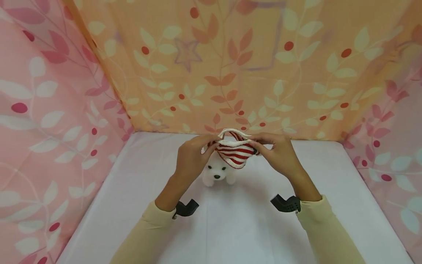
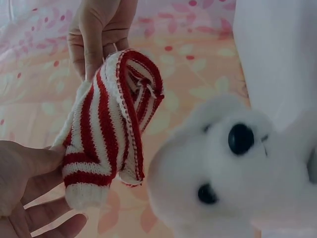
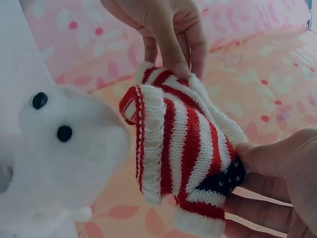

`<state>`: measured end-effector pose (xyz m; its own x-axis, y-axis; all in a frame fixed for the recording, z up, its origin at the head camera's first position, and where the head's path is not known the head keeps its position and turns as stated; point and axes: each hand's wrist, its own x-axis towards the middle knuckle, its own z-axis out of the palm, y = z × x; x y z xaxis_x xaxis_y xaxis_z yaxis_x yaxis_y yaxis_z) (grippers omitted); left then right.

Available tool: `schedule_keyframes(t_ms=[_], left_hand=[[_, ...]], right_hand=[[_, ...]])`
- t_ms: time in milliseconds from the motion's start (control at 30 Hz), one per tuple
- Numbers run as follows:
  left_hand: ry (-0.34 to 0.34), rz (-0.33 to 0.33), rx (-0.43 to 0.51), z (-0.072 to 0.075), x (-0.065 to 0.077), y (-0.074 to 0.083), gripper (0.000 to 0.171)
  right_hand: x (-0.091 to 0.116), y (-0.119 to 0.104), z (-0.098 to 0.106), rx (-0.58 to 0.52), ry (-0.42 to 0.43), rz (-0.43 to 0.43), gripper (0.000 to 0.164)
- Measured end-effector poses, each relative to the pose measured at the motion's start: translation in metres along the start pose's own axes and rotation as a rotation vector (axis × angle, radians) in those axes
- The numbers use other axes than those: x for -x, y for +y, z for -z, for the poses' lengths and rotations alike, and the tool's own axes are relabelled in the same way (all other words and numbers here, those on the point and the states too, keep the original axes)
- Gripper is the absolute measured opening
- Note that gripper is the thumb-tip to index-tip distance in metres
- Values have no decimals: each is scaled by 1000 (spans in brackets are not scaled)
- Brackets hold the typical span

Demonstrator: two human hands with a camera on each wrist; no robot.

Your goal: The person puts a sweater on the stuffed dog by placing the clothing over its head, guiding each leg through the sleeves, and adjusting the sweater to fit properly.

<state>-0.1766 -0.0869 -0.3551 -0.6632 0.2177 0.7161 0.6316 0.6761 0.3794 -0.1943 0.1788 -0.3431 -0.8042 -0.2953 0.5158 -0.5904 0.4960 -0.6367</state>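
A small knitted sweater (image 1: 235, 152) with red and white stripes is stretched between the two hands, above and behind a white plush dog (image 1: 215, 172). Its left side is pinched between thumb and fingers of the left hand (image 1: 193, 152). On the other side the right hand (image 1: 277, 152) pinches the knit near a dark blue patch with white dots, seen in the right wrist view. One white-edged opening of the sweater (image 2: 101, 129) gapes toward the dog in the left wrist view. The plush dog (image 3: 69, 144) sits close to that opening, its head apart from the knit.
A white-covered table (image 1: 230, 234) lies under the hands. Behind it hangs an orange leaf-patterned cloth (image 1: 211, 73), with pink patterned cloths on both sides. Black wrist mounts (image 1: 286, 204) stick out inward from both cuffs.
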Motion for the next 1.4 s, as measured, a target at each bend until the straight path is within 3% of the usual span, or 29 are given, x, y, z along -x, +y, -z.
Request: schedule_keyframes(t_ms=[267,567,1067,1233,1400], left_hand=[[17,51,-40,14,7,-14,19],[-40,128,-43,9,14,-24,18],[-85,236,-17,4,20,-36,21],[-77,232,-17,4,23,-40,21],[-55,226,53,4,26,-44,26]], right_hand=[[-18,0,-26,-12,-50,16,16],[-23,13,-44,108,-65,34,18],[-25,4,-48,98,-21,35,14],[-23,7,-56,106,-47,0,16],[-21,10,-57,72,-37,-6,19]])
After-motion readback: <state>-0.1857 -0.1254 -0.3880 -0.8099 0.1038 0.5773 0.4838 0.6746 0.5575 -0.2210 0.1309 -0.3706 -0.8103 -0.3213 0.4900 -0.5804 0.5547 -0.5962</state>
